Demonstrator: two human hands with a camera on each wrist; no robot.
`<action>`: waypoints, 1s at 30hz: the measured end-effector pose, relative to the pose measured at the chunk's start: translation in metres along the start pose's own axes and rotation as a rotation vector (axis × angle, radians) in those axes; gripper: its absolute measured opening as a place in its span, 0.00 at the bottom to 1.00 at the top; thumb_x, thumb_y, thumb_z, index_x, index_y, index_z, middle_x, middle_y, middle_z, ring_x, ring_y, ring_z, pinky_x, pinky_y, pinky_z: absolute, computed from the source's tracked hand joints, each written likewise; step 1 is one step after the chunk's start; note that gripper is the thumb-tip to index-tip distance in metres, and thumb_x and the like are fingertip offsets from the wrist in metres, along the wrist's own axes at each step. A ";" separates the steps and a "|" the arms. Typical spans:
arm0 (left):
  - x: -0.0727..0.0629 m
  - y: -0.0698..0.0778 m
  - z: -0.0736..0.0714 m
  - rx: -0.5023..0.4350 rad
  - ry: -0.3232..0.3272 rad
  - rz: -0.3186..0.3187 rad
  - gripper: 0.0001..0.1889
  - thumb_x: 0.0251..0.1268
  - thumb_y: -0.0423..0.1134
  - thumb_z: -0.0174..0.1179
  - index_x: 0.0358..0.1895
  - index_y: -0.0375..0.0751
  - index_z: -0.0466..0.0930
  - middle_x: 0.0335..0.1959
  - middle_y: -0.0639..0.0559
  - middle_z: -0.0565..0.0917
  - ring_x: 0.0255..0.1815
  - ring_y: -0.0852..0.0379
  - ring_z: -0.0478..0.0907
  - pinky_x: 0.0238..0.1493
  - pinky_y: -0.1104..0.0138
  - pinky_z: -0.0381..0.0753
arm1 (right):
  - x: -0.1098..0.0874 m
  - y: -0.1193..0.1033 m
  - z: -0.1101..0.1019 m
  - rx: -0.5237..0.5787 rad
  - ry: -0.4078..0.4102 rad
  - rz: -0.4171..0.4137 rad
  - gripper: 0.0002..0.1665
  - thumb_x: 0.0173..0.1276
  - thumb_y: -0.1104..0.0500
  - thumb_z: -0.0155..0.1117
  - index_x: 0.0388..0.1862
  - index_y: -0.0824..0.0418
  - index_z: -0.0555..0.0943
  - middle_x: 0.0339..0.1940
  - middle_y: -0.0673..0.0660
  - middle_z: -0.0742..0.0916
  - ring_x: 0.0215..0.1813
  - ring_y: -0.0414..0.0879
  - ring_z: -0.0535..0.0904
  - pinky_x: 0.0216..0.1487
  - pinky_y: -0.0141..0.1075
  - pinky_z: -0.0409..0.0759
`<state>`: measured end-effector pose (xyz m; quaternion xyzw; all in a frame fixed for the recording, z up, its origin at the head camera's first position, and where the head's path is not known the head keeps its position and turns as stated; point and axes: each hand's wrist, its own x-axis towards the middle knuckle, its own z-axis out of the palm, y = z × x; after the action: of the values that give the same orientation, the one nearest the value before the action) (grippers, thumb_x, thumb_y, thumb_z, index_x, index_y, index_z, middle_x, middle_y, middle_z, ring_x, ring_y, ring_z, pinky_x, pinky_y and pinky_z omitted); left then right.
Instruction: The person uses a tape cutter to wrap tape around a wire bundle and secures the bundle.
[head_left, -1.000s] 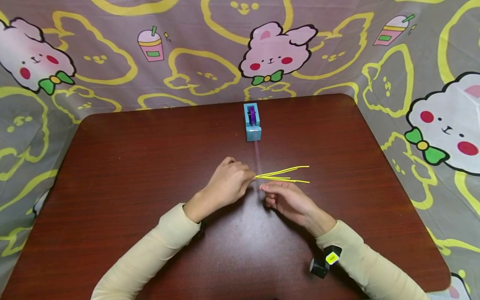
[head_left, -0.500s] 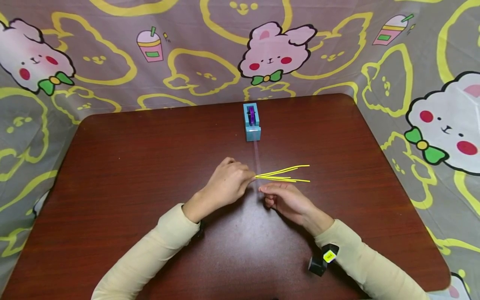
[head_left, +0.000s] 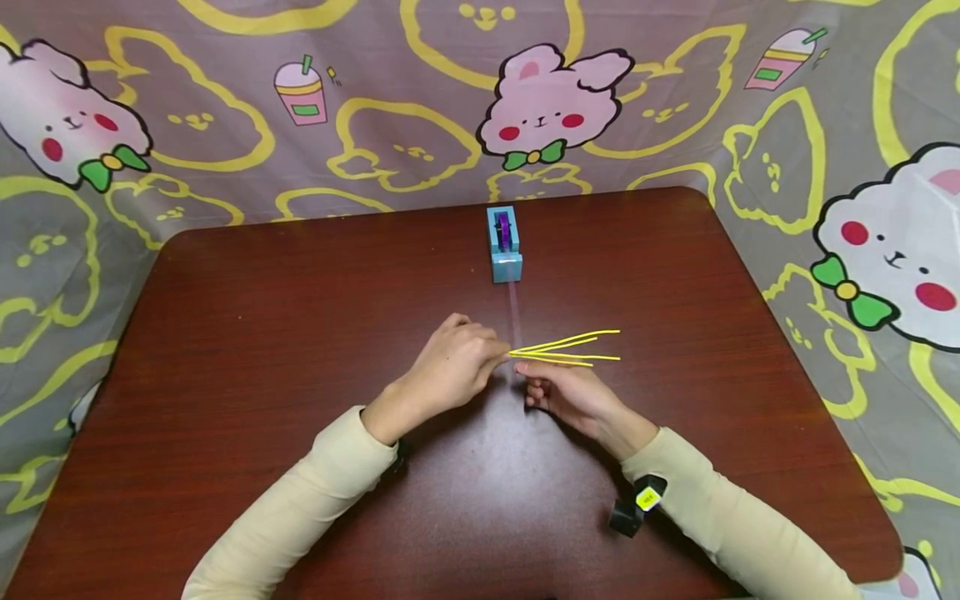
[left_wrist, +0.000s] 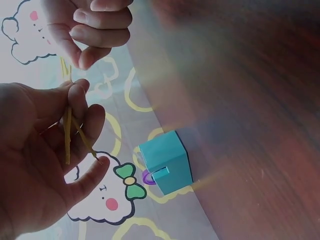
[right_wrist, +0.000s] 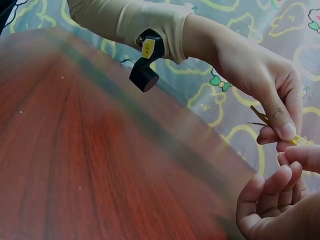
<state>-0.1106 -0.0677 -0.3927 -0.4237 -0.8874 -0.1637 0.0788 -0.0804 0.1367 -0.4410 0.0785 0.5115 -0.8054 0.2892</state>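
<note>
My left hand (head_left: 453,362) pinches a bundle of thin yellow strands (head_left: 562,343), whose free ends fan out to the right. In the left wrist view, shorter ends of the strands (left_wrist: 68,140) stick out past its fingers. My right hand (head_left: 573,396) is close beside it, just below the strands, thumb and index finger together and the other fingers curled. A pale translucent strip of tape (head_left: 513,308) runs from the blue tape dispenser (head_left: 507,268) toward both hands. The right fingertips seem to pinch its end, which is hard to make out.
The dispenser, with a purple roll (head_left: 503,229), stands near the back edge of the dark brown table (head_left: 300,275). A curtain with cartoon rabbits (head_left: 420,67) surrounds the table. A black device (head_left: 636,504) is strapped to the right sleeve.
My right hand has moved slightly left and up, closer to the left fingertips. The yellow strands' free ends have shifted a little, while the left hand and dispenser stay nearly still.
</note>
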 end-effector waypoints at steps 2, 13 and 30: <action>0.001 0.000 0.000 0.003 -0.004 0.005 0.06 0.70 0.38 0.64 0.34 0.46 0.88 0.27 0.57 0.84 0.33 0.58 0.81 0.51 0.55 0.73 | 0.001 0.000 0.000 0.004 0.007 -0.014 0.10 0.75 0.67 0.57 0.39 0.60 0.84 0.22 0.50 0.75 0.25 0.41 0.70 0.34 0.33 0.75; 0.001 -0.001 -0.001 -0.005 -0.015 0.013 0.08 0.69 0.38 0.65 0.29 0.45 0.84 0.25 0.56 0.82 0.32 0.57 0.80 0.51 0.55 0.73 | 0.002 0.000 0.003 0.008 0.036 -0.045 0.11 0.77 0.67 0.55 0.38 0.60 0.84 0.21 0.51 0.76 0.25 0.42 0.70 0.34 0.34 0.74; 0.000 -0.002 0.001 -0.015 -0.023 0.014 0.06 0.70 0.38 0.65 0.33 0.45 0.87 0.28 0.56 0.84 0.33 0.57 0.81 0.51 0.54 0.73 | 0.001 0.003 0.001 0.017 0.013 -0.045 0.09 0.78 0.67 0.53 0.41 0.64 0.82 0.22 0.51 0.75 0.26 0.42 0.70 0.34 0.34 0.73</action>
<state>-0.1121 -0.0685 -0.3937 -0.4323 -0.8840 -0.1648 0.0667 -0.0794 0.1344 -0.4429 0.0745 0.5083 -0.8154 0.2669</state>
